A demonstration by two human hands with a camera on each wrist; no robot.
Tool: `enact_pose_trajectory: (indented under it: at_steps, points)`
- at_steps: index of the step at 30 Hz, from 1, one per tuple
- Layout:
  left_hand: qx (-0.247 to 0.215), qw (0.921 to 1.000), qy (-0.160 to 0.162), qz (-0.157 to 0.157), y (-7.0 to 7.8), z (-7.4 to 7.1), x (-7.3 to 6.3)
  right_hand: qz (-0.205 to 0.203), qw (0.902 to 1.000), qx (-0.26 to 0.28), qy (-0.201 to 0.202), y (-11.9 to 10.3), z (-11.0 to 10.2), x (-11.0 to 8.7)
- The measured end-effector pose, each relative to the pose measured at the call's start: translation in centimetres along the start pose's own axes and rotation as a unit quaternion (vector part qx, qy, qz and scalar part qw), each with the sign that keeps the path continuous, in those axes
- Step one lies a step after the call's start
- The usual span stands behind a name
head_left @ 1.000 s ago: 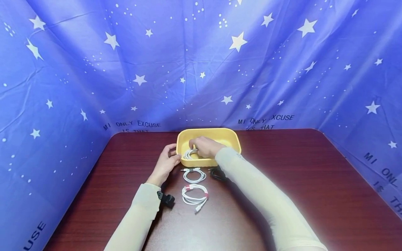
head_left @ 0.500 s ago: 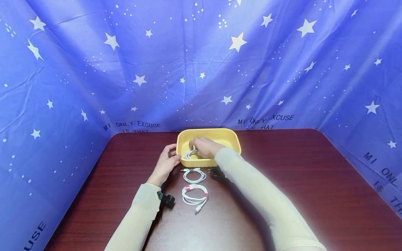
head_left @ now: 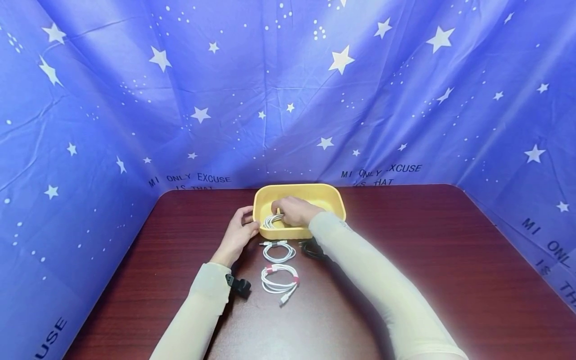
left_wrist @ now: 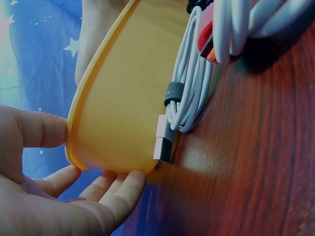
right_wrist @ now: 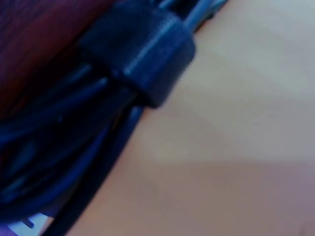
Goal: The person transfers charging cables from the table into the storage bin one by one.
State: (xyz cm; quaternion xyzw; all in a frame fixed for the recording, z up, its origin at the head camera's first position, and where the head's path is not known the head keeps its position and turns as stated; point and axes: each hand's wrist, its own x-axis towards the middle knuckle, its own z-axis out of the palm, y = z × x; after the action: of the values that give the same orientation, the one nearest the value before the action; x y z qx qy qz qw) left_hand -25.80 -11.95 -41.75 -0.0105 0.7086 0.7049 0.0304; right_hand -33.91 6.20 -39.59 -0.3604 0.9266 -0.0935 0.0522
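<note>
The yellow box [head_left: 328,197] sits at the far edge of the table [head_left: 405,240], its twelve o'clock side toward the starry cloth [head_left: 288,75]. Directions run from its centre in the head view.

The left hand [head_left: 236,234] is at about nine o'clock, thumb and fingers parted and fairly relaxed, touching the rim and the outside of the end wall. The right hand [head_left: 294,211] is inside the box with bent fingers, over one end of a white coil [head_left: 269,220]; its fingertips are hidden, so I cannot tell whether it grips the coil. That coil lies in the box toward eight o'clock.

Three more bundles lie on the table: a grey-tied cable [left_wrist: 185,76] at seven o'clock, just beside the front wall; a red-tied cable [head_left: 275,289] between six and seven, nearer the person; and a black cable [head_left: 310,248] between five and six, partly behind the right sleeve [head_left: 382,285].
</note>
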Motion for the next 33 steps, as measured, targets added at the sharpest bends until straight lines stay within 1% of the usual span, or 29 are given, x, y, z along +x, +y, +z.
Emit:
enact_pose_trajectory:
  at_steps: [10,16,22,27,33]
  points:
    - [0.005,1.0,0.004,0.001,0.0,0.1,-0.1,-0.003,1.0,0.003,-0.001,0.3,0.0,-0.1]
    - [0.001,1.0,0.002,0.002,0.0,0.1,0.0,0.001,0.9996,0.027,0.0,0.3,-0.4,-0.3]
    - [0.001,1.0,-0.001,0.001,-0.1,0.1,0.1,0.004,0.9996,0.026,-0.003,0.3,-0.7,-0.6]
    - [0.0,1.0,-0.001,0.002,0.1,0.1,0.0,0.014,0.9997,0.021,-0.008,0.1,-1.0,-0.8]
    - [0.0,1.0,0.0,0.002,0.0,0.1,0.0,0.035,0.9989,0.025,-0.019,-0.1,-1.5,-1.2]
